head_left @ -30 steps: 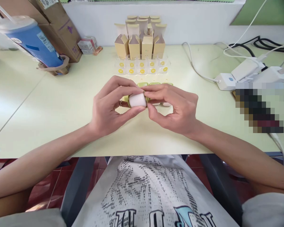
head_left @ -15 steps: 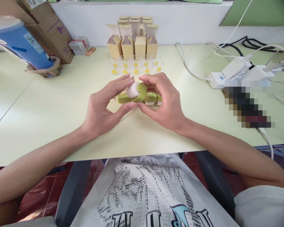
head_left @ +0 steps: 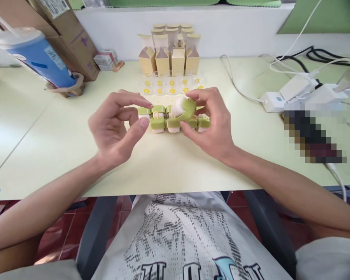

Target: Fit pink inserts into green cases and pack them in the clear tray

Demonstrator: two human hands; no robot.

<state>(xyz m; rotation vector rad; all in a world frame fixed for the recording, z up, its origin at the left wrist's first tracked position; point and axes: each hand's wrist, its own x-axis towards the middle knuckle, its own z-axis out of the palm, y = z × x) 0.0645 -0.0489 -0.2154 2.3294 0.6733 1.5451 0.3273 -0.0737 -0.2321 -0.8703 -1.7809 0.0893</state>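
Note:
A small green-and-white rounded piece (head_left: 181, 108), with a white ball-like part inside a leaf-like green cover, is held between the thumb and fingers of my right hand (head_left: 217, 124). My left hand (head_left: 115, 126) is apart from it on the left, thumb and index finger curved with a gap between them and nothing in the grip. Beneath and behind the held piece, several similar green-topped white pieces (head_left: 158, 124) stand in two rows on the table. My right fingers hide part of the rows.
Open yellow cartons (head_left: 162, 62) stand against the wall, behind a clear plastic tray (head_left: 172, 86) with yellow round marks. To the left are a blue cup (head_left: 42, 58) and a cardboard box (head_left: 78, 50). White chargers (head_left: 297, 87) with cables and a blurred-out dark object (head_left: 312, 136) lie right.
My left hand has let go of the green-and-white piece and moved left. The right hand keeps hold of it, and more of the rows shows. The camera view has shifted slightly.

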